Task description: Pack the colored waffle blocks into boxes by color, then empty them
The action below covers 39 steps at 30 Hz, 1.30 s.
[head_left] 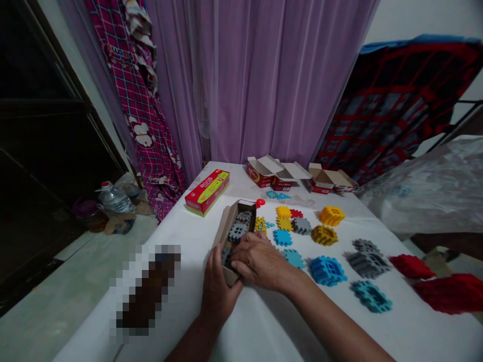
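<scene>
Left grip [218,286] wrapped around the near end of the open cardboard box [234,236], fingers curled on its left wall and corner. Right grip [260,264] laid flat over the box's near half, fingers pressing down on grey interlocking pieces [238,230] inside; whether any piece is pinched, cannot tell, fingertips hidden under the hand. Box lying lengthwise at centre of the surface [264,322], long axis running 6 to 12 o'clock, lid flap open to the left.

Surface covered in white cloth. At 11 o'clock from the box, a closed red and green carton [207,192]. At 12 to 1 o'clock, far edge, a row of opened red cartons [298,177] with flaps up. At 2 to 3 o'clock, loose stacks of waffle-type pieces: yellow stack [331,215], blue stack [326,270], grey stack [366,261], teal stack [371,296], red pieces [411,266] near the right edge.

Room dim. Purple curtain [256,75] behind the surface, pink checked cloth [139,100] hanging at 10 o'clock, red-and-dark patterned fabric [396,110] at 2 o'clock. Plastic bottle [113,198] on the floor at 9 o'clock.

Pixelated patch at 7 o'clock, contents unreadable. Carton print too blurred to read. Far right pieces smeared and cut by frame edge.
</scene>
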### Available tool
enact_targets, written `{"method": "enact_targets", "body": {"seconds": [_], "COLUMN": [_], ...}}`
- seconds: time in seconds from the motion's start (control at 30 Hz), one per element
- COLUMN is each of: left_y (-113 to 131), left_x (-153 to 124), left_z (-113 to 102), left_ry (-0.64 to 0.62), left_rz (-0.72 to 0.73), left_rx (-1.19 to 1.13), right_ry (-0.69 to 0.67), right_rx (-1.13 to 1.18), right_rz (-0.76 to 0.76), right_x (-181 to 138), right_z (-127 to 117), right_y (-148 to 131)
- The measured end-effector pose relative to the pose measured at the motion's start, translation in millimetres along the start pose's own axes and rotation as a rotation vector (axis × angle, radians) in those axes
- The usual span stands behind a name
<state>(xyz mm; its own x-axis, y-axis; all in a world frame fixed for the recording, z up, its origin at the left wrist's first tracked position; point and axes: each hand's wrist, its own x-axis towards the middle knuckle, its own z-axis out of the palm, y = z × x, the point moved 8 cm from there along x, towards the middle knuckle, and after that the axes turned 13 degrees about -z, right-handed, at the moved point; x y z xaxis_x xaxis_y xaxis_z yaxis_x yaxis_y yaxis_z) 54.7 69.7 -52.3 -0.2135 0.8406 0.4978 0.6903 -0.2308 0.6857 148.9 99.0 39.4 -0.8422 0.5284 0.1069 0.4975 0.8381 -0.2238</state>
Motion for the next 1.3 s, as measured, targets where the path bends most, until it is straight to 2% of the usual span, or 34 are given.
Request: {"method": "enact_targets", "body": {"seconds": [0.1, 0.3, 0.43, 0.6, 0.93, 1.13, 1.3], "left_y": [1.1, 2.1, 1.9, 1.1, -0.4, 0.5, 0.5], "left_x": [0.5, 0.6, 0.5, 0.7, -0.4, 0.6, 0.6], "left_z": [-0.8, -0.7, 0.1, 0.4, -0.1, 0.6, 0.0], "left_ry": [0.005, -0.003, -0.009, -0.014, -0.017, -0.029, -0.025], "left_rz": [0.012, 0.015, 0.004, -0.017, -0.022, -0.043, -0.048], "left_rx": [0.004, 0.020, 0.014, -0.014, -0.022, -0.026, -0.013], "right_ry": [-0.055, -0.035, -0.012, 0.014, -0.077, -0.043, -0.022], "right_rx": [-0.048, -0.076, -0.056, 0.026, 0.051, -0.031, 0.005], "right_rz": [0.021, 0.057, 0.052, -0.022, -0.024, 0.048, 0.022], "right_x": [5.5, 4.8, 6.1, 9.3, 11.3, 11.1, 5.5], "right_z": [8.1, 13.7, 9.2, 4.2, 13.0, 10.2, 7.6], "right_y": [6.2, 15.7, 10.9, -0.7, -3.3, 8.3, 16.7]}}
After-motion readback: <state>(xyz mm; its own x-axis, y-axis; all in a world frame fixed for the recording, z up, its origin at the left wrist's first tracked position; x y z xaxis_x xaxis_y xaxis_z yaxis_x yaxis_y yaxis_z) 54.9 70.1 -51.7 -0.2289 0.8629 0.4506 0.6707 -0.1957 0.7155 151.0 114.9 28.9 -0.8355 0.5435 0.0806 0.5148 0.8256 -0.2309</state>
